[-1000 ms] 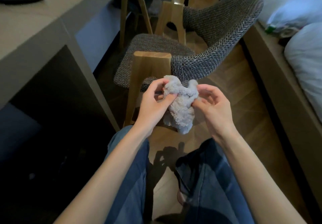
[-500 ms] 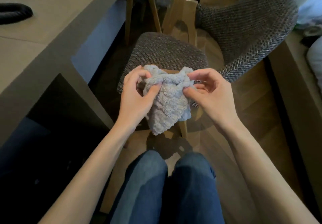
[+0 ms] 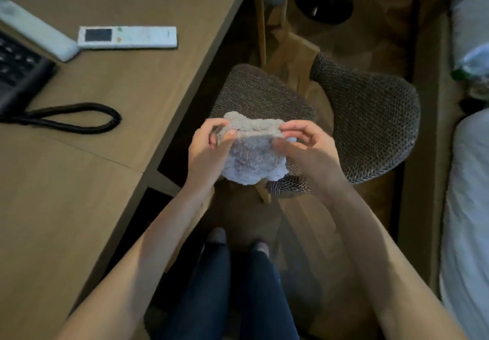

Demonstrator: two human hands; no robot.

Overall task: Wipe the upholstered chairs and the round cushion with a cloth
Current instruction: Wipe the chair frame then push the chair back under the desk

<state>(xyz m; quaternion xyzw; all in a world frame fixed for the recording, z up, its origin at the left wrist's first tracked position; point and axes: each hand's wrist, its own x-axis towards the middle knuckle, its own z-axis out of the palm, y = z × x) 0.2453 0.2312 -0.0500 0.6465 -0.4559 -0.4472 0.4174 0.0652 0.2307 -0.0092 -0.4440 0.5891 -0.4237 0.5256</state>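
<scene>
**CLOTH HELD BETWEEN BOTH HANDS ABOVE THE CHAIR SEAT**

The pale grey fluffy cloth (image 3: 251, 154) is bunched and held up between the two hands, directly in front of the person. The left hand (image 3: 209, 151) pinches the cloth's upper left edge between thumb and curled fingers. The right hand (image 3: 307, 149) pinches the upper right edge the same way. The lower part of the cloth hangs free below both hands.

Behind the cloth stands the dark woven-fabric upholstered chair (image 3: 262, 93). Its curved backrest lies to the right of the right hand. The cloth and hands hide the near edge of the seat.

The light brown wooden desk (image 3: 132, 96) on the left bears a white rectangular remote control (image 3: 127, 37), a black coiled cord (image 3: 79, 117) lying in a loop, and a dark telephone (image 3: 16, 72) cut off by the left frame edge. The white bedding (image 3: 465, 207) on the right is also cut off. Small items at the upper right are too blurred to identify.
</scene>
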